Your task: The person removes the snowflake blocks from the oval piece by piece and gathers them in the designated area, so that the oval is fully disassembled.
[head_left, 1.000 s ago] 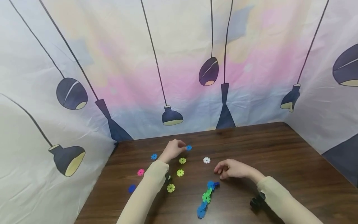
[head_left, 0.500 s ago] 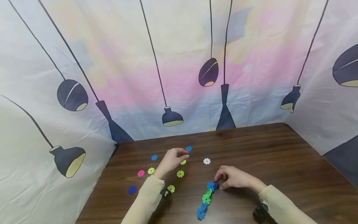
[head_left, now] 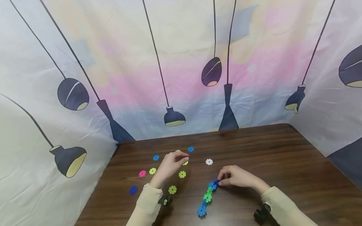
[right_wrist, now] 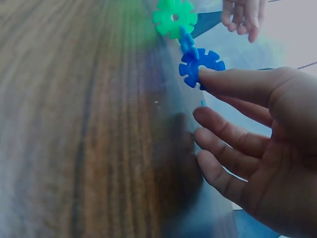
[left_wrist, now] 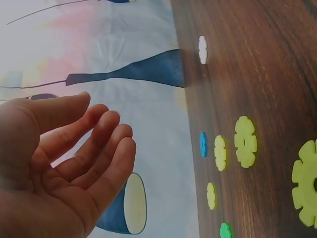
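A chain of interlocked toothed plastic discs (head_left: pixel 207 197), blue and green, lies on the table in the head view. My right hand (head_left: pixel 238 177) pinches the dark blue disc (right_wrist: pixel 193 74) at its far end between thumb and forefinger, the other fingers spread loosely. In the right wrist view a bright green disc (right_wrist: pixel 174 20) shows further along the chain. My left hand (head_left: pixel 169 166) hovers over the loose discs, fingers gently bent, with nothing between them. Just past its fingertips is a light blue disc (head_left: pixel 190 149); a yellow disc (head_left: pixel 185 163) is partly covered by that hand.
Several loose discs lie scattered left of the chain: a pink disc (head_left: pixel 142 173), a dark blue disc (head_left: pixel 133 190) and yellow ones such as the disc (head_left: pixel 182 174). A white disc (head_left: pixel 209 161) sits beyond the chain. A printed cloth (head_left: pixel 192 78) hangs behind the wooden table (head_left: pixel 268 144).
My left hand has drawn back from the far light blue disc, toward me and left. My right hand has come to the chain's end and pinched its dark blue disc; the chain has shifted slightly.
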Demonstrator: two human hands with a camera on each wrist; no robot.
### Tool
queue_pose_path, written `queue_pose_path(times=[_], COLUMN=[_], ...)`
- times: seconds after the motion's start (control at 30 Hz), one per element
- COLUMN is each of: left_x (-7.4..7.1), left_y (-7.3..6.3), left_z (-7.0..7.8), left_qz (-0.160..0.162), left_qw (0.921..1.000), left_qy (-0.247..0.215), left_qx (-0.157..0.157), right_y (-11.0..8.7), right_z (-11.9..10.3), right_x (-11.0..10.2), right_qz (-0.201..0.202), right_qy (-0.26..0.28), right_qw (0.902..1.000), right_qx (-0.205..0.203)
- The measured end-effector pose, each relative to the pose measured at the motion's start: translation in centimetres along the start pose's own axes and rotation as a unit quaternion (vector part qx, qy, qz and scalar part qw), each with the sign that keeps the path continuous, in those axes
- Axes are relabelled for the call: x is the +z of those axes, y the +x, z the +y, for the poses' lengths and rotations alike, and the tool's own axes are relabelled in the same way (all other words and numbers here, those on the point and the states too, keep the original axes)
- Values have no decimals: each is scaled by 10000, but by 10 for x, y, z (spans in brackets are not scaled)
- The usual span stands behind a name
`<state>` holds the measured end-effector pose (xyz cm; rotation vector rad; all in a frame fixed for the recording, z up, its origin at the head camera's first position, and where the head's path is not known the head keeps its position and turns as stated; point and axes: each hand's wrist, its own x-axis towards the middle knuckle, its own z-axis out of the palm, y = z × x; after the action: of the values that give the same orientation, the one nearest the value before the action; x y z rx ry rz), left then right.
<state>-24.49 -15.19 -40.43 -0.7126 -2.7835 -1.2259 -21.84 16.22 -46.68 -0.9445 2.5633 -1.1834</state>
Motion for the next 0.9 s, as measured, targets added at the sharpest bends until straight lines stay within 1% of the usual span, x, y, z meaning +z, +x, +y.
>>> queue_pose_path(times=[0.1, 0.17, 0.3, 0.43, 0.53, 0.6, 0.67, 0.73, 0.8, 0.9], left_x=[1, 1, 1, 0, 0, 2, 4, 7, 9, 11], left_y=[-3, -4, -4, -4, -6, -8, -9, -9, -8, -7], left_z=[0, 0, 1, 6, 9, 10, 10, 9, 10, 11], left_qz=[-31, -82, -165, -139, -142, -180, -244, -288, -320, -314], left_qw=[9999, 9998, 9997, 9996, 9996, 9995, 9994, 9993, 9991, 9989], left_qy=[-105, -154, -196, -229, -250, -213, -213, -210, -259, -330], left_qx=[-23, -42, -41, 41, 83, 131, 93, 68, 70, 89], right_y=[-1, -2, -3, -3, -3, -4, -6, -6, -6, -5], right_z=[1, 1, -1, -6, -10, -12, -14, -15, -16, -18], right_x=[-2, -4, -10, -17, -19, -19, -19, -19, -20, -21], right_qz=[50, 157, 501, 844, 996, 1069, 1143, 1260, 1369, 1482], right_qy=[127, 183, 416, 896, 1177, 1224, 1286, 1353, 1456, 1461], right_qw=[9999, 9997, 9977, 9921, 9876, 9860, 9841, 9815, 9786, 9766], right_qx=[41, 78, 205, 262, 306, 377, 439, 506, 490, 551])
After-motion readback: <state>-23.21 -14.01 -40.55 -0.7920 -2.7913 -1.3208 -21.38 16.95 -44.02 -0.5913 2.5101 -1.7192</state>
